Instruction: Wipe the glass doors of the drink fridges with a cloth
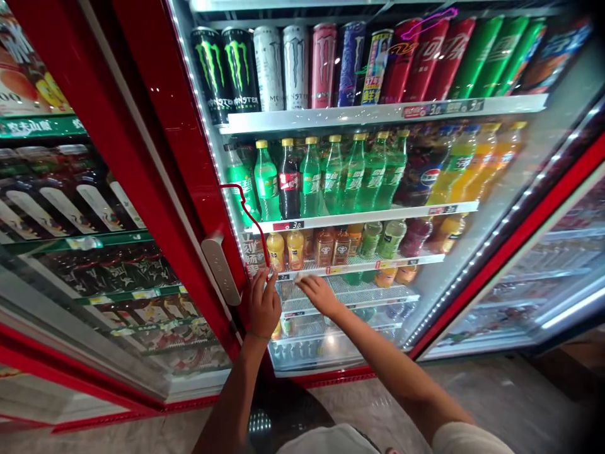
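Note:
I stand at an open drinks fridge. My left hand (263, 304) is raised at the left end of a white wire shelf (350, 291), fingertips pinched near the shelf's front edge beside a red cable (246, 211). My right hand (317, 292) lies palm down on the same shelf's front rail, fingers curled over a small white thing I cannot make out. Just above stand small orange juice bottles (285, 250) and brown tea bottles (333, 246).
Higher shelves carry green soda bottles (352, 173) and tall energy drink cans (269, 66). The red-framed fridge door (155, 189) hangs open at my left, with its grey handle (221, 271). Another glass door (543, 252) stands at the right. The floor is tiled.

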A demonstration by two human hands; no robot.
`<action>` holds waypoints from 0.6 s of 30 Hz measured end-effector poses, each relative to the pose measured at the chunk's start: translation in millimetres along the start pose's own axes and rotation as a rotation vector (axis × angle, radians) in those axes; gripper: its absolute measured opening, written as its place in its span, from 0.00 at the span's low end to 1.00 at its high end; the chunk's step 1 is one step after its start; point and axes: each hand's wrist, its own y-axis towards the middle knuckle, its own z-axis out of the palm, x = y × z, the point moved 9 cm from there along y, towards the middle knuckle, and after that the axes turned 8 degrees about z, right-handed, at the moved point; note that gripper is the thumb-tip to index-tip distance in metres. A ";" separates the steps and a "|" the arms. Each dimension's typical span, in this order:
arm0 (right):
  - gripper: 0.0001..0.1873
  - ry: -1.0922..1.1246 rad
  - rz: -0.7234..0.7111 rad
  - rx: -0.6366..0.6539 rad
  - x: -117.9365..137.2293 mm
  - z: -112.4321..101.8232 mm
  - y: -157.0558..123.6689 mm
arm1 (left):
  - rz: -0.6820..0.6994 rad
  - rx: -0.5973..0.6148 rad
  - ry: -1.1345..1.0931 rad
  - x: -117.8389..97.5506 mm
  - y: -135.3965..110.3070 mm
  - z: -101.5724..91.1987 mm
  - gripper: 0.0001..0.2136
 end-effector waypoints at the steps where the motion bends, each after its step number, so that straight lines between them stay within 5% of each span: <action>1: 0.21 0.001 -0.032 0.017 5.2 -0.3 -13.2 | 0.002 -0.004 -0.005 -1.2 0.7 0.3 0.25; 3: 0.20 -0.013 -0.010 0.009 -4.9 -14.4 -13.0 | -0.004 0.001 -0.024 -3.7 1.1 4.1 0.25; 8: 0.15 -0.047 0.264 -0.156 -83.7 -79.8 79.0 | -0.018 0.041 -0.119 -17.9 1.0 27.2 0.26; 10: 0.14 -0.035 0.358 -0.223 -96.2 -90.8 91.8 | -0.027 0.039 -0.146 -23.9 0.8 35.0 0.26; 16: 0.15 0.045 0.280 -0.042 -38.9 -53.1 -5.4 | -0.039 0.034 -0.149 -32.4 -1.5 48.0 0.26; 18: 0.14 0.090 0.265 -0.025 -39.1 -58.9 -19.7 | -0.040 0.032 -0.138 -35.5 -0.5 52.1 0.26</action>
